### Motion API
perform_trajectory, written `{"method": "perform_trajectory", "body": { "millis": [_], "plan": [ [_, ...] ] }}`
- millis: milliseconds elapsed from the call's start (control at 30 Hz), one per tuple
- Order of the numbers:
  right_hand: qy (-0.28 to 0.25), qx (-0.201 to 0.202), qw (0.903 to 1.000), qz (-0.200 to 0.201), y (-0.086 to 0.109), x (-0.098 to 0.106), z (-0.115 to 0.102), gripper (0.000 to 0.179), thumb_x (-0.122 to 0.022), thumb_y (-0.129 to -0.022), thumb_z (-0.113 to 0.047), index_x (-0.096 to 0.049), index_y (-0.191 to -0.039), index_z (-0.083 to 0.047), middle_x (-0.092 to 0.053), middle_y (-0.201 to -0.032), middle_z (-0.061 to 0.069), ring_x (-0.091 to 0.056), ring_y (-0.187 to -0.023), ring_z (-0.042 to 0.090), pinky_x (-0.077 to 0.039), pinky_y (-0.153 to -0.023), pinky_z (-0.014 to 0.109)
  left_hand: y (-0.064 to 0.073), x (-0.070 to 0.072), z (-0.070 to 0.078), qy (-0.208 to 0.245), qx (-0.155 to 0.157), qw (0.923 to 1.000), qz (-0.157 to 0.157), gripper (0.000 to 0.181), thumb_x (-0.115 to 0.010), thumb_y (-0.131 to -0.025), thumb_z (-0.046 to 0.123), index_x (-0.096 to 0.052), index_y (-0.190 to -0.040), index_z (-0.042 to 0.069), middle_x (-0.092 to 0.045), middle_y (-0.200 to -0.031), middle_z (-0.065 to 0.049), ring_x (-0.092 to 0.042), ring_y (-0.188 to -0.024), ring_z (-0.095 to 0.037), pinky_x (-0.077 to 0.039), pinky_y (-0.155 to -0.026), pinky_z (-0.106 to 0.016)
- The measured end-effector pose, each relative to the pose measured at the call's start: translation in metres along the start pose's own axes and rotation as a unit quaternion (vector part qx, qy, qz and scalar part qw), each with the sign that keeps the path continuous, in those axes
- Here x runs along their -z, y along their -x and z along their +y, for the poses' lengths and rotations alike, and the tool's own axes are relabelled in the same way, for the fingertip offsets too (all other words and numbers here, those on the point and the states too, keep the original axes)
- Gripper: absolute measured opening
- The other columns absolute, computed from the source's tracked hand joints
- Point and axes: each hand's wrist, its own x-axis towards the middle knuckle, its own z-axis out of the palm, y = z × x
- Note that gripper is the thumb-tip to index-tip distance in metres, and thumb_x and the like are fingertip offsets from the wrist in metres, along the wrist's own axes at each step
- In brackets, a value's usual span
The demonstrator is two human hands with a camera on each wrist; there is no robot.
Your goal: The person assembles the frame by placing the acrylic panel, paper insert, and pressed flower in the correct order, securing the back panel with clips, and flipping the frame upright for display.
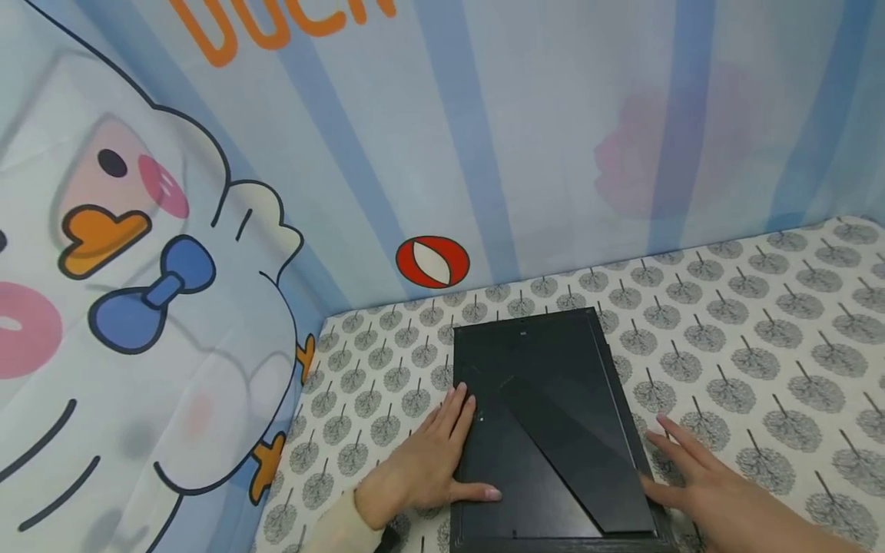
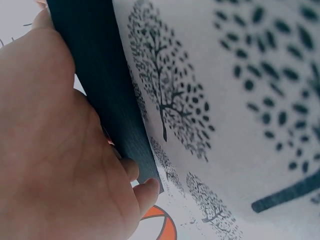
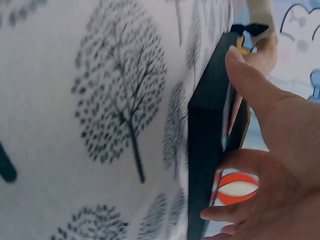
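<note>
A black picture frame lies back side up on the patterned cloth, a long stand leg running slantwise across its backing. My left hand rests on its left edge, fingers extended and thumb spread over the backing. In the left wrist view the frame's dark side runs past the palm. My right hand is at the lower right edge, its fingers loosely spread. The right wrist view has thumb and fingers of that hand along the frame's side, with a narrow pale gap between two dark layers.
A white cloth printed with grey trees covers the table. Behind it hangs a blue striped backdrop with a large cartoon duck at the left and a red and white ball printed low on it.
</note>
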Motion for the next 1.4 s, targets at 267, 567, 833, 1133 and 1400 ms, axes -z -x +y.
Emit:
{"method": "perform_trajectory", "body": {
  "millis": [267, 567, 833, 1133, 1400],
  "plan": [
    [0.036, 0.073, 0.9860, 0.146, 0.008, -0.026, -0.014, 0.083, -0.075, -0.078, -0.077, -0.078, -0.116, -0.003, 0.015, -0.178, -0.004, 0.022, -0.164, 0.012, -0.011, -0.126, 0.008, -0.001, -0.007, 0.003, -0.002, -0.010, 0.9999, -0.013, 0.125, -0.057, -0.087, 0.086, 0.002, -0.171, 0.015, 0.013, -0.179, -0.008, 0.002, -0.168, -0.027, -0.020, -0.135, -0.051],
    [0.091, 0.100, 0.9821, 0.132, 0.002, -0.006, -0.004, 0.080, -0.070, -0.072, -0.088, -0.078, -0.118, -0.023, -0.030, -0.169, 0.008, 0.020, -0.165, 0.013, -0.059, -0.089, 0.030, -0.002, -0.005, -0.003, 0.000, -0.004, 1.0000, -0.007, 0.124, -0.059, -0.087, 0.084, 0.001, -0.171, 0.016, 0.015, -0.178, -0.005, 0.004, -0.168, -0.026, -0.021, -0.135, -0.051],
    [0.066, 0.093, 0.9906, 0.076, -0.006, 0.004, 0.000, 0.082, -0.067, -0.072, -0.089, -0.082, -0.115, -0.020, -0.051, -0.145, 0.021, 0.032, -0.161, 0.013, -0.061, -0.070, 0.041, -0.002, -0.005, -0.003, 0.012, -0.005, 0.9999, -0.001, 0.124, -0.058, -0.087, 0.085, 0.002, -0.171, 0.017, 0.017, -0.178, -0.004, 0.005, -0.167, -0.026, -0.022, -0.135, -0.051],
    [0.030, 0.067, 0.9972, 0.014, -0.007, 0.007, 0.002, 0.086, -0.065, -0.074, -0.087, -0.079, -0.124, -0.019, -0.049, -0.148, 0.025, 0.044, -0.150, 0.000, -0.060, -0.068, 0.036, 0.004, -0.004, -0.008, 0.018, -0.003, 0.9998, 0.008, 0.124, -0.058, -0.086, 0.086, 0.001, -0.171, 0.017, 0.016, -0.178, -0.005, 0.005, -0.167, -0.027, -0.021, -0.135, -0.052],
    [-0.083, 0.015, 0.9915, -0.098, 0.009, -0.001, 0.016, 0.087, -0.068, -0.090, -0.072, -0.055, -0.154, -0.014, -0.031, -0.161, 0.024, -0.004, -0.160, 0.019, -0.058, -0.072, 0.031, 0.001, -0.003, -0.005, 0.018, -0.007, 0.9998, 0.004, 0.123, -0.060, -0.088, 0.082, 0.002, -0.171, 0.016, 0.016, -0.178, -0.005, 0.005, -0.167, -0.027, -0.021, -0.135, -0.051]
  ]
}}
